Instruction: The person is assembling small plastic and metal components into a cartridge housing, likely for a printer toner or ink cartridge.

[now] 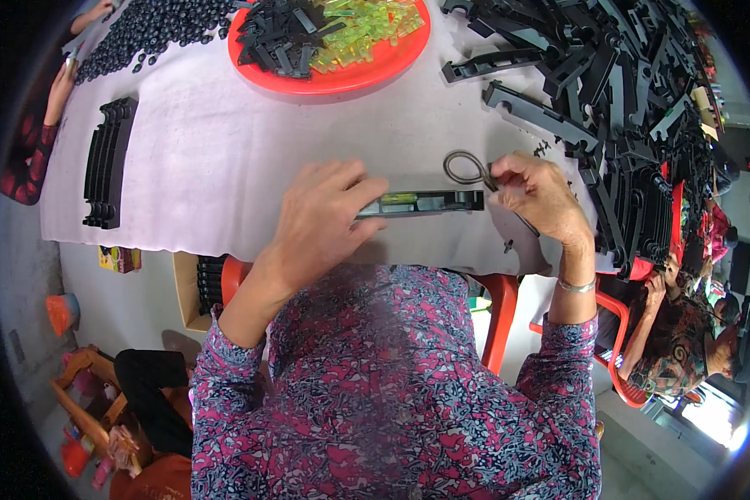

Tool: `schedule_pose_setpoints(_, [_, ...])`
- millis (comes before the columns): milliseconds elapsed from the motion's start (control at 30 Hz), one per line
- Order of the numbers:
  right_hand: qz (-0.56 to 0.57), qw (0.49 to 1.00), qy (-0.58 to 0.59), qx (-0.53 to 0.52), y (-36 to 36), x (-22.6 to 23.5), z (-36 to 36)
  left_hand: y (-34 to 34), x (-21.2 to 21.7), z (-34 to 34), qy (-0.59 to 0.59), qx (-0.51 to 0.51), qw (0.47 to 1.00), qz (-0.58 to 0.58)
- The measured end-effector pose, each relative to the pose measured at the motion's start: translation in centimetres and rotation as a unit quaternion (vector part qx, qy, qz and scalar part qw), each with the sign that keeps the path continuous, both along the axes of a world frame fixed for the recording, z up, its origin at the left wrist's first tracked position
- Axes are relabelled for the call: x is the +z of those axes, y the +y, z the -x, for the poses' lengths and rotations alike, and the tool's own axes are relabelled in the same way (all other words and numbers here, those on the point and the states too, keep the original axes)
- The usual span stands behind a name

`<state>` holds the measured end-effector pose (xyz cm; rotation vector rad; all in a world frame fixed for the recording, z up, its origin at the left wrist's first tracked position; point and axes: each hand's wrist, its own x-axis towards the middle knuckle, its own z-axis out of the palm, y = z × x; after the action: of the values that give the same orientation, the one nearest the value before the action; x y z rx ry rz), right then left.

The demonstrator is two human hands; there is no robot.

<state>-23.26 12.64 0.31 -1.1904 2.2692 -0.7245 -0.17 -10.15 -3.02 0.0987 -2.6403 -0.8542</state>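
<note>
In front of me a long, narrow black plastic housing (pixel 442 202) lies crosswise near the table's front edge. A yellow-green insert (pixel 398 199) shows inside it. My left hand (pixel 325 204) is closed round its left end, the index finger along the far side and the thumb along the near side. Just past the right end, my right hand (pixel 537 193) is closed in a pinch; what its fingertips hold, if anything, I cannot make out. Dark scissors (pixel 450 169) are partly hidden under the right hand, one handle loop showing beyond the fingers. Small black clips (pixel 508 246) lie beside it.
A red plate (pixel 350 83) at the back holds black pieces and yellow-green pieces. Black housings (pixel 575 75) are heaped at right. Small round black parts (pixel 167 33) lie far left, near another person's hand (pixel 61 87). Joined housings (pixel 110 162) stand at left.
</note>
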Motion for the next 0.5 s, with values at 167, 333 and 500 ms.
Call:
schedule_pose_setpoints(167, [0.000,0.998,0.007,-0.062,-1.5,-1.3,-1.5,-0.2,-0.2,0.4,-0.023,-0.027,0.999,0.002])
schedule_pose_setpoints(333, [0.020,0.999,0.025,-0.042,-2.8,-1.6,-1.3,-1.0,-0.3,0.3,-0.044,-0.030,0.998,-0.019])
schedule_pose_setpoints(500, [-0.020,0.998,0.062,-0.010,-3.1,-1.2,-1.5,-0.7,-0.4,0.1,-0.035,-0.012,0.999,-0.031])
